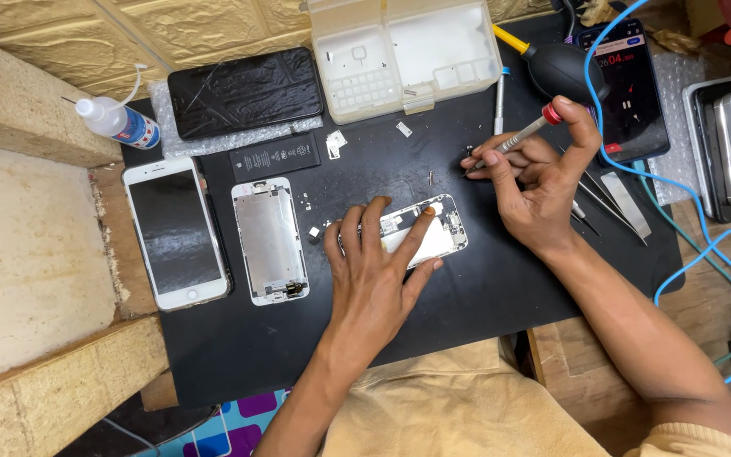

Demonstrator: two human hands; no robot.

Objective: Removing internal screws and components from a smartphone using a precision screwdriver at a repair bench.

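My left hand (378, 271) lies flat, fingers spread, pressing an opened phone chassis (433, 233) to the black work mat (484, 279) near the middle of the bench. My right hand (543, 182) pinches a slim precision screwdriver (522, 135) with a red cap, its tip lowered to the mat just beyond the chassis's far end, apparently at a loose screw (467, 152) too small to make out.

I judge the step calls for the holding hand to keep the chassis from sliding, and for the driver to stand square to any screw head, turned lightly so nothing strips or skitters off.

Left of the chassis rest a detached display assembly (270, 241), a white phone (175, 233) at the mat's left edge and a flat black battery (275, 156). A cracked dark phone (245, 91) and a clear parts box (403, 55) line the far edge; tweezers (611, 207) lie right of the working hand, beside a blue cable (678, 220).
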